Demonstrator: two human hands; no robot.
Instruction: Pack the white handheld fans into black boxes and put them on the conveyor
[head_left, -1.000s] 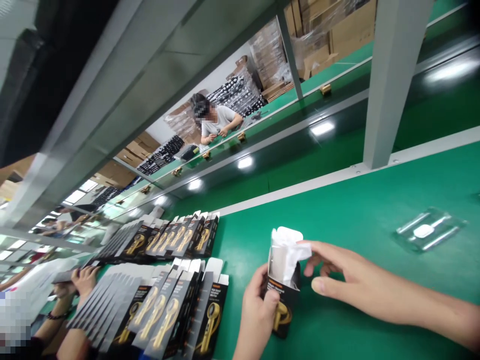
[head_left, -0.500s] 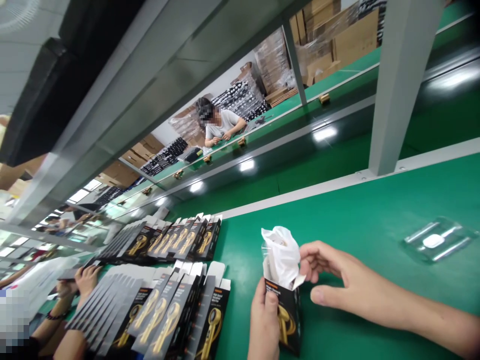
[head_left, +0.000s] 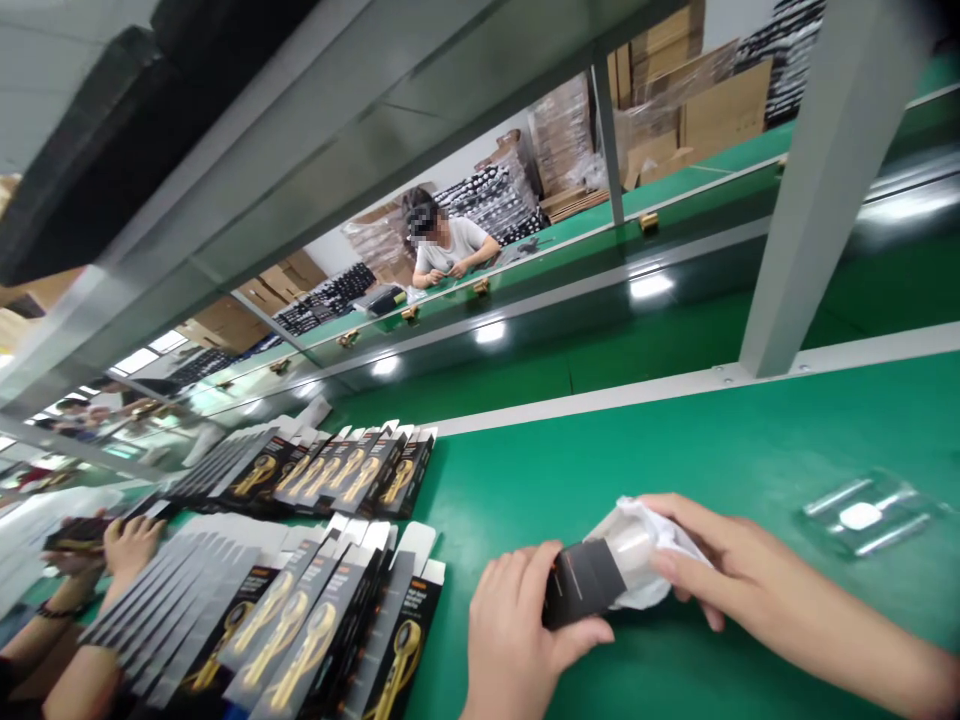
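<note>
By the left hand (head_left: pixel 517 620) a black box (head_left: pixel 576 588) is gripped, tilted, above the green surface (head_left: pixel 660 445); at its mouth, a white bag (head_left: pixel 649 588) is pinched by the right hand (head_left: pixel 739 560). The bag appears partly outside, the box unclosed. Open-flapped boxes (head_left: pixel 326 610) are lined up left.
</note>
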